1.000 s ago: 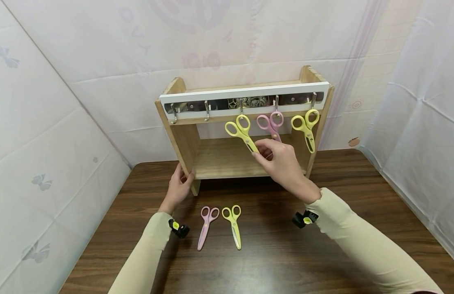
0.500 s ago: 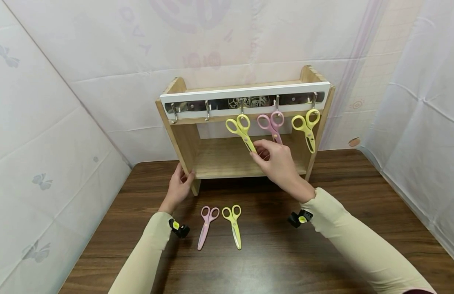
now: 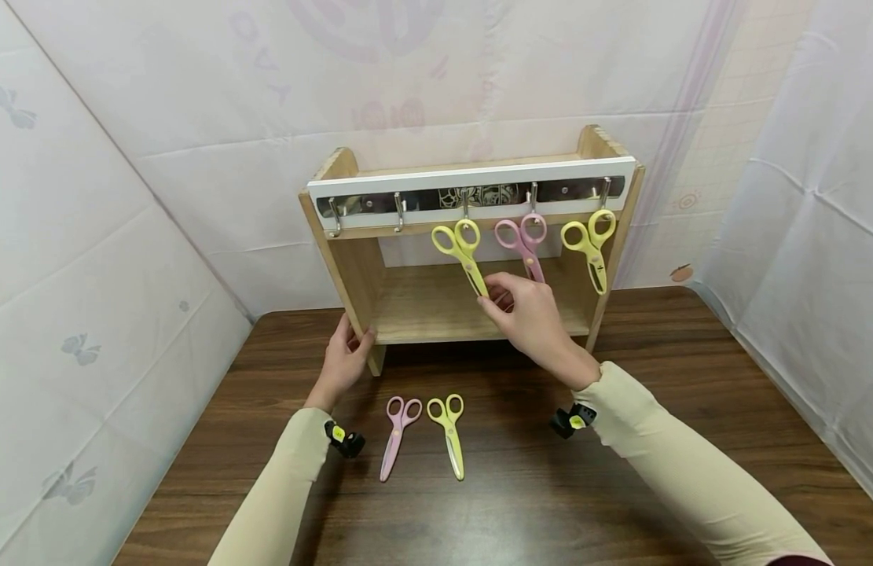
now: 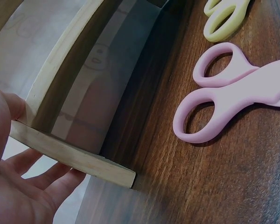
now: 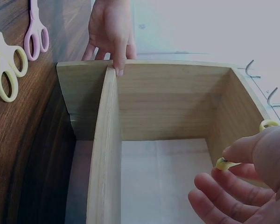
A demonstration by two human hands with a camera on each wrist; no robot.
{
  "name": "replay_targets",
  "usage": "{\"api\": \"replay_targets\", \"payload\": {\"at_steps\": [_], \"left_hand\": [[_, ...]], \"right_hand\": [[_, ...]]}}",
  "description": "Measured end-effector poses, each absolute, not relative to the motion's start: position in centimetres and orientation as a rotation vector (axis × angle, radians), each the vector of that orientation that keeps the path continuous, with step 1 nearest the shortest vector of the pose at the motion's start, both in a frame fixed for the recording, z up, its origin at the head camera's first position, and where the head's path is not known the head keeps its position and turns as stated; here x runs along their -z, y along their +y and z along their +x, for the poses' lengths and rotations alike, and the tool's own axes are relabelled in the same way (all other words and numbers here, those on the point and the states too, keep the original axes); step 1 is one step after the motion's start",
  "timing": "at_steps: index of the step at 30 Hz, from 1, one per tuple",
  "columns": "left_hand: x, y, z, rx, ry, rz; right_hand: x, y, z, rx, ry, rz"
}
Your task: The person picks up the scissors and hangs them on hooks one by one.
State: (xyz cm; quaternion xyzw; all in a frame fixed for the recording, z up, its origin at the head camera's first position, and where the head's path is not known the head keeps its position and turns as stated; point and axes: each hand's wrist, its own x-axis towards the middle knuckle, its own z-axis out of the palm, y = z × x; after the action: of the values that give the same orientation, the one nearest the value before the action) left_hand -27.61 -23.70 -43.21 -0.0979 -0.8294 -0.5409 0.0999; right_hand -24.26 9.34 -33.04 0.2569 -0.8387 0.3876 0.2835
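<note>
My right hand (image 3: 533, 318) pinches the blade tip of yellow scissors (image 3: 470, 263) between thumb and fingers. One handle loop of these scissors is right at the middle hook (image 3: 466, 206), with the blades slanting down to the right. In the right wrist view, only the yellow tip (image 5: 221, 163) and part of a loop show past the hand. My left hand (image 3: 344, 362) holds the lower left side panel of a wooden shelf (image 3: 429, 306), thumb on the front edge and fingers around the outside, as the left wrist view also shows.
Pink scissors (image 3: 526, 245) and yellow scissors (image 3: 596, 267) hang on the two right hooks of the white rail (image 3: 422, 182). Both left hooks (image 3: 398, 212) hold nothing. Pink scissors (image 3: 395, 440) and yellow scissors (image 3: 450, 436) lie on the dark wooden table (image 3: 521, 487) before the shelf.
My right hand has shifted slightly left and down, swinging the blade tip left so the scissors hang steeper. Their loops stay at the middle hook. The left hand keeps its place.
</note>
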Motion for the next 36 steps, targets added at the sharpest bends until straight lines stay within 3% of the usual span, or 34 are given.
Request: {"api": "replay_targets", "payload": {"at_steps": [24,36], "left_hand": [[43.3,-23.7,-27.7,1.613,-2.444,-0.295],[43.2,-23.7,-27.5,1.593,-2.445,-0.294]], "right_hand": [[33.2,9.7,-23.8,-0.995,-2.364,0.636],[36.0,10.0,-22.0,-0.921,-2.545,0.563]]}}
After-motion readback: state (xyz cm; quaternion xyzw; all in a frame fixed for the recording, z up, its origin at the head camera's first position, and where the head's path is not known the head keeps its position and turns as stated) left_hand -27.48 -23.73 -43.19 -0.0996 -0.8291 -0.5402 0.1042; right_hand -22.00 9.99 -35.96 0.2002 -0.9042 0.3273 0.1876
